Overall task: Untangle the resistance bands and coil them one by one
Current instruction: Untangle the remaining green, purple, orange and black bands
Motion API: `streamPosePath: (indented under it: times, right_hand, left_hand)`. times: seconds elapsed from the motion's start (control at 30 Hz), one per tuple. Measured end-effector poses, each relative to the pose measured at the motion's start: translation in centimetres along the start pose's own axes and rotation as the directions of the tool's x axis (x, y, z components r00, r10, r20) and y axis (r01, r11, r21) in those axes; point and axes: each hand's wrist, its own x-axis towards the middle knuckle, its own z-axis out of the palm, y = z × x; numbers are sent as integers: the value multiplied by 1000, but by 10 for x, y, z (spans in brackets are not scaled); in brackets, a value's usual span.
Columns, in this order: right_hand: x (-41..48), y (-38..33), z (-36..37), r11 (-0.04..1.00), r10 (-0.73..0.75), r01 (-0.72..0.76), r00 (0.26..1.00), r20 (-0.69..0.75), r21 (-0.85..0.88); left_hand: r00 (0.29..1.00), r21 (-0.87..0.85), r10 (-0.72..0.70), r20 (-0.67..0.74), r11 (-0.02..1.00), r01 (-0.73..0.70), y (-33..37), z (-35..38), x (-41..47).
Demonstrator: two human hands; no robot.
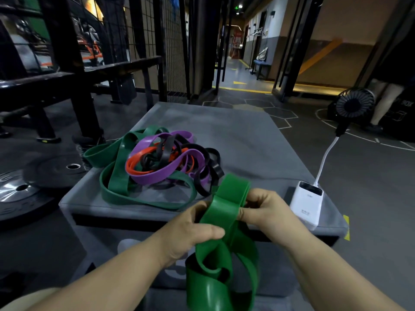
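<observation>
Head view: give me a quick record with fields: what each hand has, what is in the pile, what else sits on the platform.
left hand: grips the bright green band
right hand: pinches the same band's folded top loop
slack: hangs in loose loops below both hands, not yet coiled
pile: dark green band, purple band, orange band, black band, tangled on the grey platform
also there: white power bank at the right edge, small fan plugged into it

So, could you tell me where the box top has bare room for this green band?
Bare: the far half of the box, beyond the pile, and the strip between pile and power bank. Crowded: the near left, under the pile; the power bank fills the near right corner.
</observation>
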Motion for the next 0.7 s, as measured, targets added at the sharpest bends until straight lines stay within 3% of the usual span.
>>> streamPosePath:
  times: [0.13,0.3,0.4,0.53,0.7]
  right_hand:
    - [3,-1,1,999,-27,26,1000,-11,-28]
    - [2,4,10,1000,-7,6,999,34,22]
    - [2,2,11,1000,3,-4,998,62,26]
    - [2,-2,13,998,56,-58,997,-54,-31]
    - [1,-9,13,972,73,-127,962,-264,-196]
  left_hand:
    - [999,-40,51,-15,998,-51,2,5,-2]
    - [981,-81,110,-159,989,-124,0,9,-3]
    - [983,-113,128,-130,983,-143,1,10,-6]
    - [990,-226,62,-125,970,-89,-2,12,-5]
    - [970,-266,-15,-242,963,-52,0,17,-1]
